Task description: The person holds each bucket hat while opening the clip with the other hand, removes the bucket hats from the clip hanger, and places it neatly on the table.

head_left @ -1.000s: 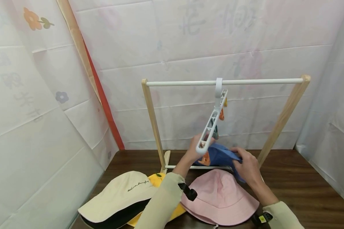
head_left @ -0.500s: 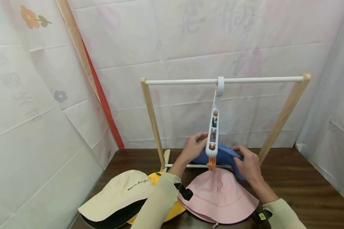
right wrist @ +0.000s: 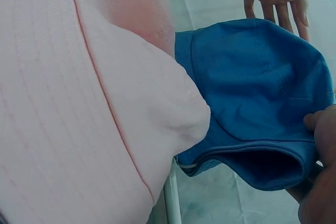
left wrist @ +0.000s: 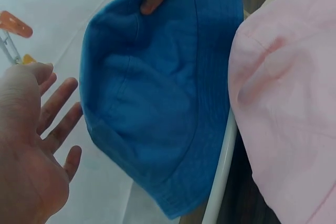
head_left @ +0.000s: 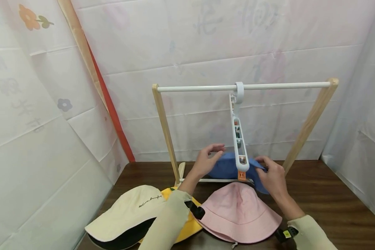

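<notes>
A blue bucket hat (head_left: 223, 166) is behind the lower bar of the rack, its edge pinched by my right hand (head_left: 274, 177). In the right wrist view the thumb of the right hand (right wrist: 325, 182) presses on the blue fabric. To the left of the hat my left hand (head_left: 205, 161) is held with fingers spread, and the left wrist view shows nothing in that hand (left wrist: 23, 140). A white clip hanger (head_left: 240, 139) hangs from the rack's top bar. Its near end, with an orange clip (head_left: 242, 175), hides part of the hat.
The rack has wooden posts (head_left: 165, 128) and a white top bar (head_left: 193, 89). In front of it lie a pink bucket hat (head_left: 237, 215), a cream hat (head_left: 134, 211) and a yellow hat (head_left: 190, 225). A sheet (head_left: 206, 41) hangs behind.
The hanger's near end has swung to the right. My left hand has drawn back leftward from the hanger and its fingers have spread. My right hand stays on the blue bucket hat.
</notes>
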A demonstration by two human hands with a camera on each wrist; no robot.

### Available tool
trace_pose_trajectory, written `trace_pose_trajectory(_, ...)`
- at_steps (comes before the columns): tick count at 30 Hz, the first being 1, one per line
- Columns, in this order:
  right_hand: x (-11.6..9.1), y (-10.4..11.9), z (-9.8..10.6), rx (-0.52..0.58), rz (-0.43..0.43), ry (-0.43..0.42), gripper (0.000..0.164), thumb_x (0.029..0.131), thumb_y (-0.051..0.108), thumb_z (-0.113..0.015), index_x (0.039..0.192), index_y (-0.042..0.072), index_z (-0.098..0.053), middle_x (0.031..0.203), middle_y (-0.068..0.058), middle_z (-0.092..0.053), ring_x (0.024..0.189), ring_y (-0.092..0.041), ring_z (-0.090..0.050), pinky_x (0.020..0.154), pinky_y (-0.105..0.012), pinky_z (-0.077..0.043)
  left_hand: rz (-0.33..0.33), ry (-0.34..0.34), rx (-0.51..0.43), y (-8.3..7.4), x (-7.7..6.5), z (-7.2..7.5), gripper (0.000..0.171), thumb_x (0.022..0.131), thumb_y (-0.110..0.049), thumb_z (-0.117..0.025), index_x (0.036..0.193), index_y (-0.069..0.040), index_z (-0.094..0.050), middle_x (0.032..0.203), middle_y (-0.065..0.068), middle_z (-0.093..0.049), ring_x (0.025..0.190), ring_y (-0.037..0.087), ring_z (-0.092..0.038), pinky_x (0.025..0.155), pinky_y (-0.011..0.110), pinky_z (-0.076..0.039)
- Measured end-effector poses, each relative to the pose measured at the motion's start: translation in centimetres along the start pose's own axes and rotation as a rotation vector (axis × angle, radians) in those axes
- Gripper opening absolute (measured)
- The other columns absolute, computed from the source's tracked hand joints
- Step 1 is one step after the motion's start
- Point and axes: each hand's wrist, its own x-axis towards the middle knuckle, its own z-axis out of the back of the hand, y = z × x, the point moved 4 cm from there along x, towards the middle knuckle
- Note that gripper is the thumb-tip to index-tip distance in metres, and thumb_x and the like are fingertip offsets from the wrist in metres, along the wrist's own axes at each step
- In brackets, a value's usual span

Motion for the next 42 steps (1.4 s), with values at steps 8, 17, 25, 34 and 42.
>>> trace_pose_trajectory(8, 0.1, 0.0, 0.6, 0.019, -0.049, -0.008, 0.017, 0.090, -0.007, -0.085, 0.103, 0.001, -0.079, 0.092, -0.020, -0.084, 0.083, -0.043, -0.084, 0.075, 0.004, -0.038, 0.008, -0.022, 0.030, 0.4, -0.9, 1.5, 0.036, 0.116, -0.025, -0.063, 0.149, -0.014, -0.072, 0.141, 0.011, -0.080, 0.143, 0.033, -0.066, 0.130, 0.068, -0.040)
trace_pose_trajectory(17, 0.1, 0.4, 1.3, 0.049, -0.107, 0.021, 0.019, 0.093, -0.012, -0.077, 0.111, -0.005, -0.077, 0.108, -0.029, -0.083, 0.099, -0.050, -0.083, 0.083, -0.047, -0.070, 0.015, -0.032, 0.043, 0.5, -1.6, 2.3, 0.035, 0.116, -0.022, -0.064, 0.148, -0.011, -0.072, 0.142, 0.013, -0.080, 0.143, 0.035, -0.067, 0.130, 0.069, -0.040)
trace_pose_trajectory(25, 0.3, 0.6, 2.0, 0.042, -0.134, 0.014, 0.021, 0.091, -0.010, -0.078, 0.110, -0.001, -0.078, 0.106, -0.025, -0.085, 0.088, -0.028, -0.083, 0.077, 0.006, -0.036, 0.009, -0.053, 0.059, 0.5, -2.1, 3.3, 0.033, 0.113, -0.021, -0.067, 0.144, -0.011, -0.075, 0.144, 0.012, -0.079, 0.142, 0.036, -0.067, 0.127, 0.072, -0.041)
trace_pose_trajectory(34, 0.7, 1.1, 3.0, 0.052, -0.122, -0.027, 0.016, 0.093, -0.004, -0.084, 0.107, 0.002, -0.080, 0.101, -0.021, -0.085, 0.090, 0.029, -0.049, 0.073, -0.001, -0.040, 0.010, -0.064, 0.082, 0.7, -3.0, 4.3, 0.035, 0.113, -0.020, -0.067, 0.147, -0.011, -0.073, 0.147, 0.012, -0.077, 0.143, 0.036, -0.066, 0.124, 0.068, -0.046)
trace_pose_trajectory(42, 0.7, 1.0, 3.8, 0.084, -0.175, -0.022, 0.019, 0.092, -0.008, -0.080, 0.110, -0.002, -0.079, 0.104, -0.024, -0.084, 0.089, 0.034, -0.049, 0.073, 0.000, -0.040, 0.029, -0.063, 0.109, 0.9, -3.6, 4.7, 0.036, 0.112, -0.020, -0.068, 0.147, -0.011, -0.073, 0.150, 0.010, -0.076, 0.144, 0.034, -0.066, 0.120, 0.063, -0.052)
